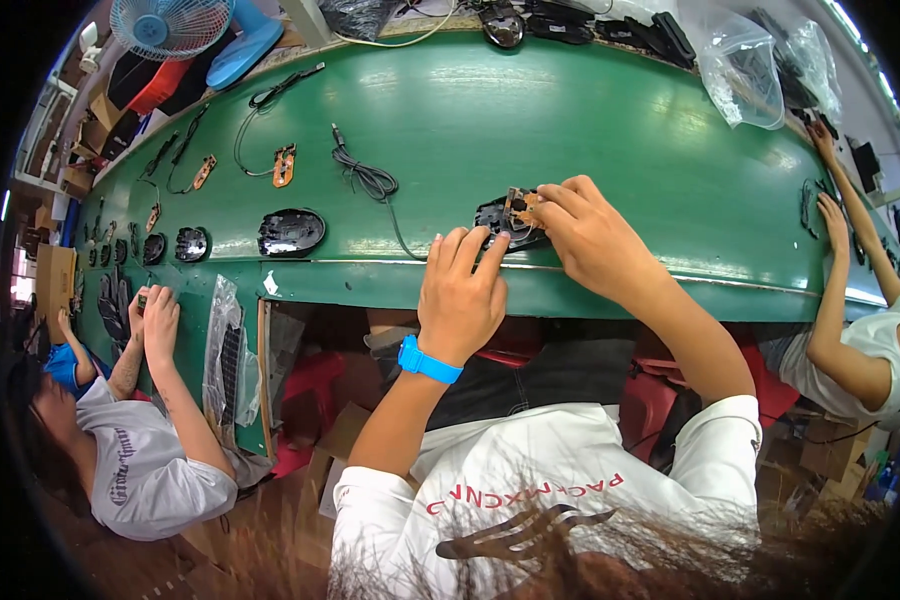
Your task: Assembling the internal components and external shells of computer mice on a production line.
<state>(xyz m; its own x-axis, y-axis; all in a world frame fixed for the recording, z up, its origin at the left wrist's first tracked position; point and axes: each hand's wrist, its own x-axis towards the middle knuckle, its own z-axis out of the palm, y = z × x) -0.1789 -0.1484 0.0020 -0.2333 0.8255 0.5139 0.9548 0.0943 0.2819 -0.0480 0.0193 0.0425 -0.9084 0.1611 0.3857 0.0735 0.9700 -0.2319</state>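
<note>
In front of me at the green bench's near edge sits a black computer mouse shell (487,216). My left hand (460,295), with a blue watch on its wrist, rests its fingertips on the shell's near left side. A small orange-brown circuit board (521,208) stands tilted over the shell, pinched at its right side by the fingers of my right hand (592,232). A coiled black cable (366,180) lies to the left, its tail running to the near edge beside my left hand. My fingers partly cover the shell and board.
Another open mouse shell (292,232) and a circuit board with cable (284,166) lie to the left on the green bench (610,110). More shells and boards line up farther left. Co-workers sit on both sides. Plastic bags (740,75) and black parts occupy the far side.
</note>
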